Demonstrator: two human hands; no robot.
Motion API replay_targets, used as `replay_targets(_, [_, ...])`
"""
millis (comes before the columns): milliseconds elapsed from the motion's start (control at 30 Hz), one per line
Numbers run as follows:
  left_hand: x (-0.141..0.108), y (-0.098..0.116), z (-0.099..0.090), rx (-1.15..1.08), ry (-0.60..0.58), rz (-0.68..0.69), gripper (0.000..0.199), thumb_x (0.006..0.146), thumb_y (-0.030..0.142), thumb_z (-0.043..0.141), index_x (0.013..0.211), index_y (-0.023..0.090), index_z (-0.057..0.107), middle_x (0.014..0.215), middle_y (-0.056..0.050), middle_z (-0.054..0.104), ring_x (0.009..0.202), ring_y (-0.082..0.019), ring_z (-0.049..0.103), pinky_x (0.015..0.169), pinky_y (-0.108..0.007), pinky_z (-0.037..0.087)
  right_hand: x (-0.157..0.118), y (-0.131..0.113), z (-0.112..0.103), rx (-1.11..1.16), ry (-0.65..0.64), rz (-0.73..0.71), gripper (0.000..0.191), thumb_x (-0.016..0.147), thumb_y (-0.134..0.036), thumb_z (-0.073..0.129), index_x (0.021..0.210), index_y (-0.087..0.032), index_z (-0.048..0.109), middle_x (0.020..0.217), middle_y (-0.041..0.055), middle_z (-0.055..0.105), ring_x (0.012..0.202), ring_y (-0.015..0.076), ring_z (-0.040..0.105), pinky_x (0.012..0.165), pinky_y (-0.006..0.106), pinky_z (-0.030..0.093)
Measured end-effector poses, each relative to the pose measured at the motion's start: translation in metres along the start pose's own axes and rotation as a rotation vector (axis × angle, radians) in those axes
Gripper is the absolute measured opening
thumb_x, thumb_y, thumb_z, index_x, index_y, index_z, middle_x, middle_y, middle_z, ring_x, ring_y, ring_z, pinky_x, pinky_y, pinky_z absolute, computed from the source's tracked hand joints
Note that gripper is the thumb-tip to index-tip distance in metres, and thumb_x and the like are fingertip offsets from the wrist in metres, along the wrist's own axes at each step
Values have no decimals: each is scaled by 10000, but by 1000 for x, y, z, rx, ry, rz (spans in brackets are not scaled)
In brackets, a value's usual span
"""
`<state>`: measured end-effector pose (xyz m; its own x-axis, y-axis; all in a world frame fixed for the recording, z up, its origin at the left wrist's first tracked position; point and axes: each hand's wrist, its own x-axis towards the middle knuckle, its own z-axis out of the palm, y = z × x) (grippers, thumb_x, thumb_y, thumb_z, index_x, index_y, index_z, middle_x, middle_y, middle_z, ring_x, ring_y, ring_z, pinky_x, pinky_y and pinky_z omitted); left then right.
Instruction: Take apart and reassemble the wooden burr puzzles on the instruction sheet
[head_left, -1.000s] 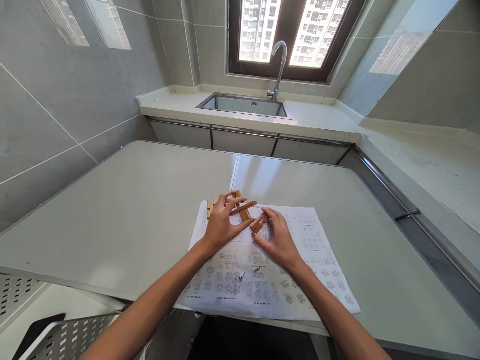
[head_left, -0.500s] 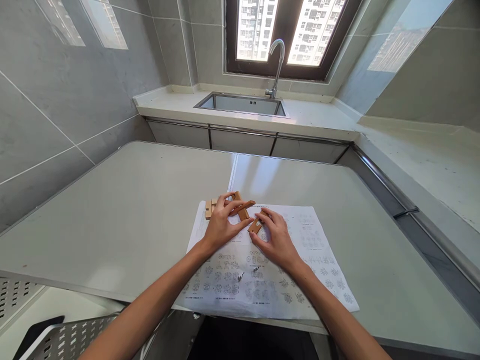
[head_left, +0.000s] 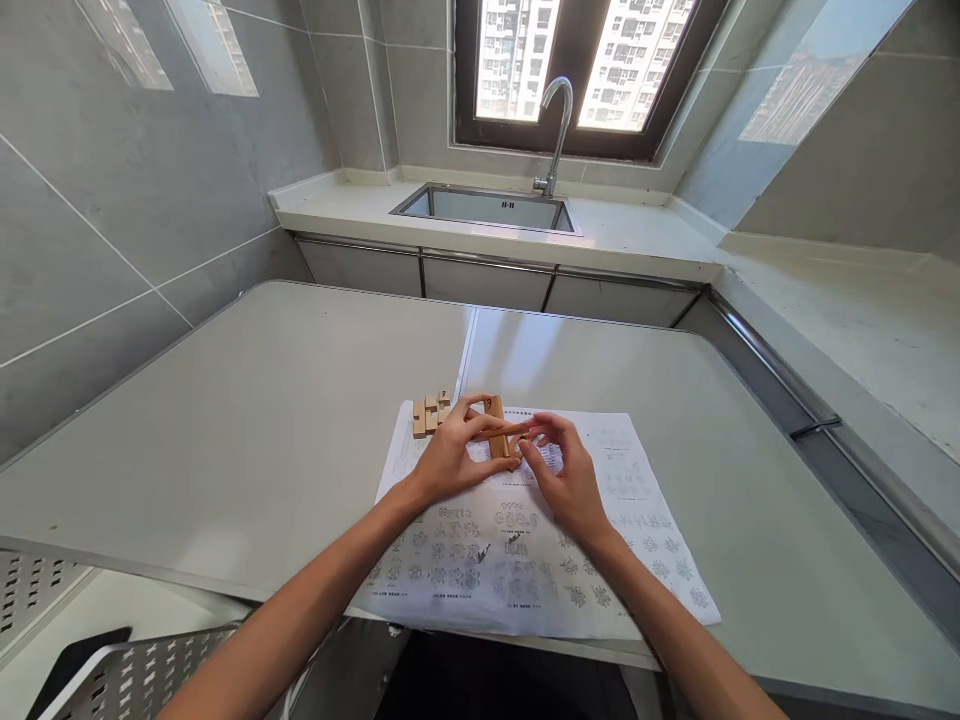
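Observation:
Over the upper part of a printed paper sheet (head_left: 525,540), my left hand (head_left: 459,452) is closed around wooden pieces. One is an upright-looking wooden block (head_left: 495,408) with a dark mark near its top; a thin wooden stick (head_left: 504,431) crosses in front of it. My right hand (head_left: 564,472) has its fingertips pinched at the right end of the stick, by the lower end of the block; what else it may hold is hidden. Left of my left hand, several light wooden blocks (head_left: 429,414) lie grouped at the sheet's upper left corner.
The sheet lies on a large pale table (head_left: 247,430). Beyond it are a counter with a sink (head_left: 484,207) and a faucet (head_left: 559,130) under a window. A perforated metal chair (head_left: 142,680) stands at the lower left.
My left hand has moved slightly right with its pieces, uncovering more of the grouped blocks. The piece in my right hand has come up against them, and my right fingers are now more raised.

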<state>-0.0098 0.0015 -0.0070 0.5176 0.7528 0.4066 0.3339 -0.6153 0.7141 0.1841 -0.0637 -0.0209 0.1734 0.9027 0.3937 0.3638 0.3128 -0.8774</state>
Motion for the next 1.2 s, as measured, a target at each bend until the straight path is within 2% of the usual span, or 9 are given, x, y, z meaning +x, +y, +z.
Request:
replay_targets(67, [0, 0, 0, -17, -36, 16, 429, 791, 414, 891, 1170, 272, 747, 1451, -120, 535, 1038, -239, 693, 943, -465, 619, 0, 1, -1, 15, -21, 15, 213, 1007, -393, 641, 1169, -255, 635, 1109, 77, 725, 952, 248, 673, 895, 443, 549])
replay_targets(167, [0, 0, 0, -46, -77, 27, 456, 784, 434, 892, 1186, 278, 744, 1410, -130, 575, 1212, -305, 658, 960, -460, 609, 0, 2, -3, 37, -76, 9, 160, 1022, -404, 618, 1052, -256, 672, 1031, 64, 726, 891, 239, 678, 857, 429, 561])
replay_targets(400, [1, 1, -2, -78, -81, 25, 486, 796, 439, 881, 1232, 297, 718, 1394, -111, 600, 1358, -327, 575, 1066, -473, 545, 3, 3, -5, 111, -68, 8, 161, 1007, -407, 647, 1044, -263, 708, 1059, 67, 719, 933, 239, 686, 828, 394, 567])
replay_targets(500, [2, 0, -1, -89, -65, 26, 629, 794, 445, 884, 1353, 314, 629, 1407, -97, 599, 1264, -289, 623, 1089, -472, 524, 3, 7, -5, 144, -76, 46, 165, 999, -404, 658, 1048, -256, 713, 1046, 63, 732, 939, 241, 690, 834, 390, 560])
replay_targets(633, [2, -2, 1, -94, -64, 6, 759, 782, 455, 890, 1434, 309, 531, 1358, -85, 616, 1043, -229, 659, 1005, -437, 561, 3, 12, -4, 175, -82, 115, 190, 983, -420, 675, 1054, -247, 713, 974, 50, 741, 884, 231, 690, 821, 379, 550])
replay_targets(733, [2, -2, 1, -110, -74, -32, 756, 777, 449, 891, 1421, 290, 526, 1310, -82, 630, 1031, -228, 649, 949, -414, 581, 4, 13, -5, 170, -84, 126, 217, 968, -441, 689, 1040, -237, 716, 886, 33, 730, 771, 206, 662, 754, 350, 530])
replay_targets(900, [1, -2, 3, -150, -93, -80, 735, 779, 442, 881, 1402, 271, 530, 1268, -80, 635, 1002, -215, 641, 883, -378, 600, 4, 9, -6, 208, -118, 153, 251, 962, -465, 691, 1028, -222, 709, 644, -34, 599, 592, 159, 554, 617, 296, 452])
replay_targets(1033, [0, -4, 3, -155, -118, -109, 757, 799, 482, 859, 1435, 266, 511, 1286, -88, 639, 1040, -223, 641, 907, -371, 577, 4, 7, -6, 244, -137, 204, 268, 960, -471, 691, 1019, -210, 701, 598, -52, 548, 547, 138, 501, 559, 271, 390])
replay_targets(1200, [0, -5, 3, -126, -140, -149, 783, 799, 508, 851, 1454, 250, 508, 1202, -80, 669, 1006, -228, 649, 893, -365, 544, 4, 7, -6, 231, -137, 216, 288, 948, -489, 697, 1000, -206, 697, 564, -62, 513, 509, 129, 464, 521, 265, 351])
